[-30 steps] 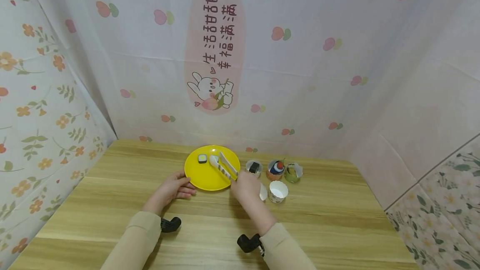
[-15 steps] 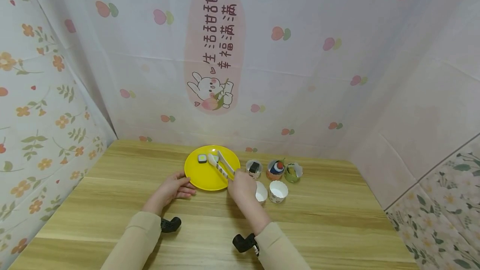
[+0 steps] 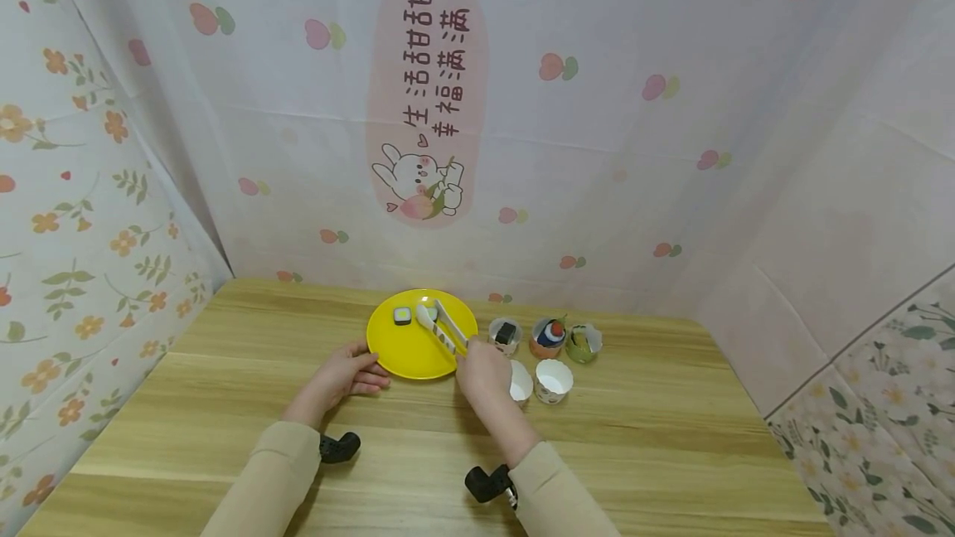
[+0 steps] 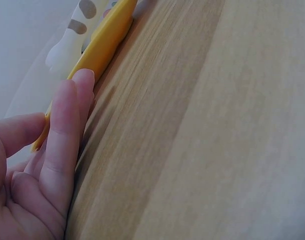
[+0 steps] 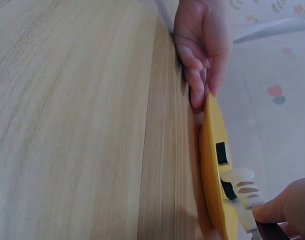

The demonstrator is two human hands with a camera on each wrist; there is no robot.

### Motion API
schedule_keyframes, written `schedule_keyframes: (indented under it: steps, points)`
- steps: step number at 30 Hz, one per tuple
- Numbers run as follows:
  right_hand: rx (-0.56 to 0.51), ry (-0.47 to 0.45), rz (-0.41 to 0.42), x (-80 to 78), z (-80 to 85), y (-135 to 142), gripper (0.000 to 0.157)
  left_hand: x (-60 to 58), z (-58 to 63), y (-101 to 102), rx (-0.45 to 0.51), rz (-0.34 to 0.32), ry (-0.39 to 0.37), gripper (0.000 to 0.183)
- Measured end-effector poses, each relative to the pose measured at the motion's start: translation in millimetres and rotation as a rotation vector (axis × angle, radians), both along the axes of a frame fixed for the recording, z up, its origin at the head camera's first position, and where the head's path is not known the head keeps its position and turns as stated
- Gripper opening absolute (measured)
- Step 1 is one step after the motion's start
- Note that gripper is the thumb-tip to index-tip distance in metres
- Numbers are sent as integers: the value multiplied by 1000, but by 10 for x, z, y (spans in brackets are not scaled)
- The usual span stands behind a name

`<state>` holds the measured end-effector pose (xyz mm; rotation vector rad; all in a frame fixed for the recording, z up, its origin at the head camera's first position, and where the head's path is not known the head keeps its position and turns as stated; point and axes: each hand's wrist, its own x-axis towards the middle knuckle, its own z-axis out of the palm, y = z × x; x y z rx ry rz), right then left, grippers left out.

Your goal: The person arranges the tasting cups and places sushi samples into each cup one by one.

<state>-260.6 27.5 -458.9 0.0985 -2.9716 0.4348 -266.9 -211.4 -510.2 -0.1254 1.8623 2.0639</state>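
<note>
My left hand pinches the near left rim of a yellow plate, thumb above and fingers below, as the left wrist view shows. In my right hand are white tongs with brown stripes and a rounded, paw-like tip. Their two arms reach over the plate, one on each side of a toy sushi roll. Whether both tips touch that roll I cannot tell. Another sushi roll, white with a dark edge and yellow-green centre, lies on the plate to the left.
Right of the plate stand several paper cups. One cup contains a black piece, an orange cup a red-topped toy, and a green cup a greenish piece. A white cup stands in front, beside another cup partly behind my right hand.
My right hand and the tongs have shifted slightly left over the plate, with the tips now around the second sushi roll. My left hand and the plate have stayed put.
</note>
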Motion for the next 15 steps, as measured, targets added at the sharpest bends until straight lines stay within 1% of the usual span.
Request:
schedule_keyframes:
  steps: [5, 15]
  points:
    - [5, -8, -3, 0, -6, 6, 24, -3, -6, 1, -8, 10, 1, 50]
    - [-10, -7, 2, 12, 4, 22, 23, -5, -17, -7, -9, 4, 19, 49]
